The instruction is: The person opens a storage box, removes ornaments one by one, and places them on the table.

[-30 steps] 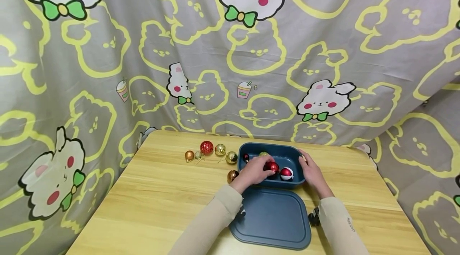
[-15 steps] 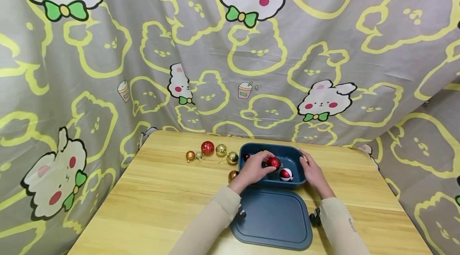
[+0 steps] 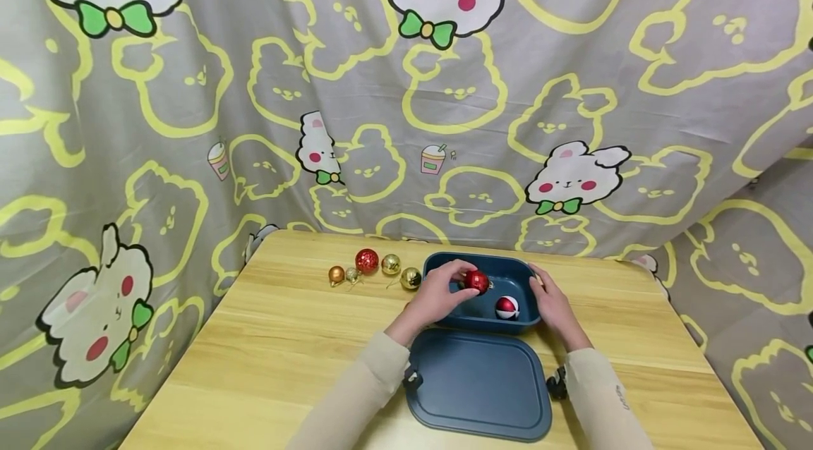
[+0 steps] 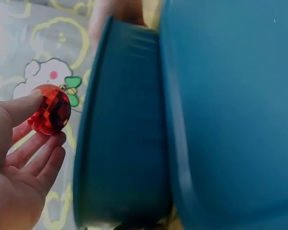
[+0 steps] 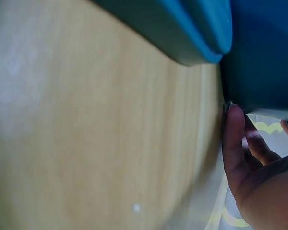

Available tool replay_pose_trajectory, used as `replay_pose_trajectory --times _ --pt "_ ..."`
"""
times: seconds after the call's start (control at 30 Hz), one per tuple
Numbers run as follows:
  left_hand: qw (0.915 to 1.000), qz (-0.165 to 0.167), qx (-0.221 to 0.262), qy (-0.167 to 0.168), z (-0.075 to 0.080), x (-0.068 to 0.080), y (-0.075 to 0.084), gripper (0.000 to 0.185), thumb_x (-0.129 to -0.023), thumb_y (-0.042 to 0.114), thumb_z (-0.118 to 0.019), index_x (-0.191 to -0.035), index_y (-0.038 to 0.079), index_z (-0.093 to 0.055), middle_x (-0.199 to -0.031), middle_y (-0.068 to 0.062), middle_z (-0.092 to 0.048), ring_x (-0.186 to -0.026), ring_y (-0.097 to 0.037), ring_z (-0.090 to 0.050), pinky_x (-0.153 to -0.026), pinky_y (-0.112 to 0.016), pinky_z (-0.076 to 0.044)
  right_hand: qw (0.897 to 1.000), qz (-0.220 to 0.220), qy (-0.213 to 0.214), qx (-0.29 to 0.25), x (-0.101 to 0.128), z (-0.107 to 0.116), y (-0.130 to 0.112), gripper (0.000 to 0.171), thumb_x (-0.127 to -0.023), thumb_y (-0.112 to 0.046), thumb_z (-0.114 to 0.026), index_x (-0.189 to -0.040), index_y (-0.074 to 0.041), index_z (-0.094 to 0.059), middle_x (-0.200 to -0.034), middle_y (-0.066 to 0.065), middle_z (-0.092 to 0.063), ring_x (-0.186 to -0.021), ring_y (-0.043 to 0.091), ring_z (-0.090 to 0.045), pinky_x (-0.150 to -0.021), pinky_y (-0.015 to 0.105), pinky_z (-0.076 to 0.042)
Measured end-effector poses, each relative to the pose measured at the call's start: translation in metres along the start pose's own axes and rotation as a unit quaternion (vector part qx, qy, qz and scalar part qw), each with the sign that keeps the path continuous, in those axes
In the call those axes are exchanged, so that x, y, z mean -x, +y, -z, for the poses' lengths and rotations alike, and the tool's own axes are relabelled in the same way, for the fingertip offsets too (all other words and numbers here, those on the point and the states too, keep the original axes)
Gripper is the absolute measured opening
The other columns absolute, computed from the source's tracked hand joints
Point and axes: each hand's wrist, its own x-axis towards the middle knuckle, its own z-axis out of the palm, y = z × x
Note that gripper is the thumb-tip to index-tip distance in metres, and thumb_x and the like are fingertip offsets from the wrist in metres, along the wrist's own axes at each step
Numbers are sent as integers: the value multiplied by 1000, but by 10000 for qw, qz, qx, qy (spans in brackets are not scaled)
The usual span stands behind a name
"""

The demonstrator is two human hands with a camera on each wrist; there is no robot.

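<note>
My left hand (image 3: 438,291) reaches over the dark blue plastic box (image 3: 495,326) and pinches a shiny red Christmas bauble (image 3: 476,282) between thumb and fingers. In the left wrist view this bauble (image 4: 50,110) has a mirrored, faceted surface and a small gold cap, and shows beyond the box wall (image 4: 122,120). A red-and-white bauble (image 3: 507,307) lies on the box floor at the right. My right hand (image 3: 557,305) holds the box's right end; in the right wrist view its fingers (image 5: 234,124) touch the outer wall. The left hand covers the box's left part.
Left of the box lie several loose baubles: a large red glittery one (image 3: 366,261), gold ones (image 3: 390,264), and a copper one (image 3: 336,274). The box's flat blue lid (image 3: 479,386) lies on the wooden table (image 3: 273,344) in front. A patterned curtain (image 3: 381,83) hangs behind.
My left hand has lifted the red bauble slightly and shifted it left. A green bauble seen in the box one second ago and a copper one by the wrist are now hidden.
</note>
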Motion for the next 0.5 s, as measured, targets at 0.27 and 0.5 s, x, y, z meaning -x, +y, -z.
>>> replay_pose_trajectory --times 0.27,0.5 --pt "9997 -19 224 89 28 9 -6 40 -98 27 -74 -135 16 -63 -128 -2 -70 -113 -18 -68 -104 -48 -55 10000 -16 14 -53 0 1 0 59 -113 -47 -27 -165 -19 -26 -167 26 -27 -146 52 -34 -122 68 -26" --pt "9994 -54 255 245 51 20 -14 40 -97 23 -75 -135 14 -63 -127 -6 -70 -113 -23 -68 -103 -52 -55 10000 -35 -5 -70 0 1 -1 60 -113 -48 -26 -165 -20 -26 -169 23 -24 -152 52 -26 -124 68 -21"
